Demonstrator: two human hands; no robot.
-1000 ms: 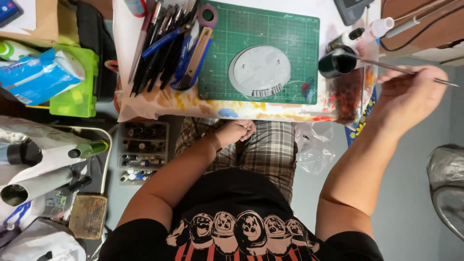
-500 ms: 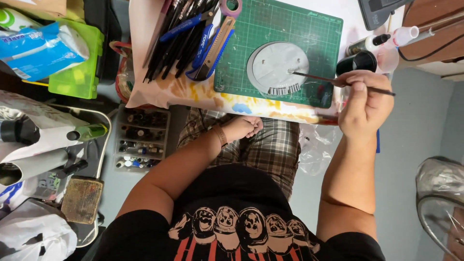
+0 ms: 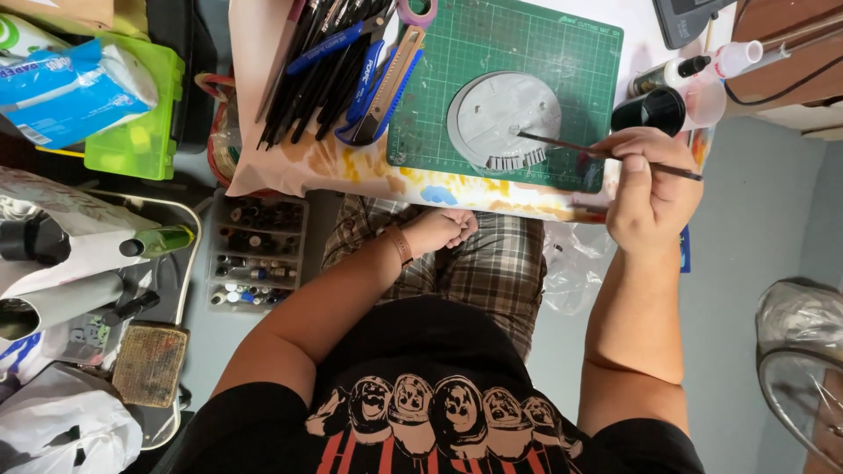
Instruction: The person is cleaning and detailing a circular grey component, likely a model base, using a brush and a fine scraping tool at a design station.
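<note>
My right hand (image 3: 652, 186) grips a thin paintbrush (image 3: 580, 149) whose tip touches a grey round model piece (image 3: 502, 118) lying on a green cutting mat (image 3: 571, 70). The brush tip rests near the disc's right side, above its ribbed lower edge. My left hand (image 3: 442, 230) lies loosely curled on my lap, on plaid shorts, below the table's front edge, holding nothing I can see. A small black pot (image 3: 654, 110) stands just right of the mat, close above my right hand.
Several pens, brushes and a blue utility knife (image 3: 386, 83) lie left of the mat. A clear bottle (image 3: 729, 60) stands far right. A tray of small paint pots (image 3: 255, 254) sits on the floor at left, with a green box (image 3: 140, 132) and bags beyond.
My right hand moved left from beside the table edge to the mat. The brush tip now touches the grey disc. My left hand stayed on my lap.
</note>
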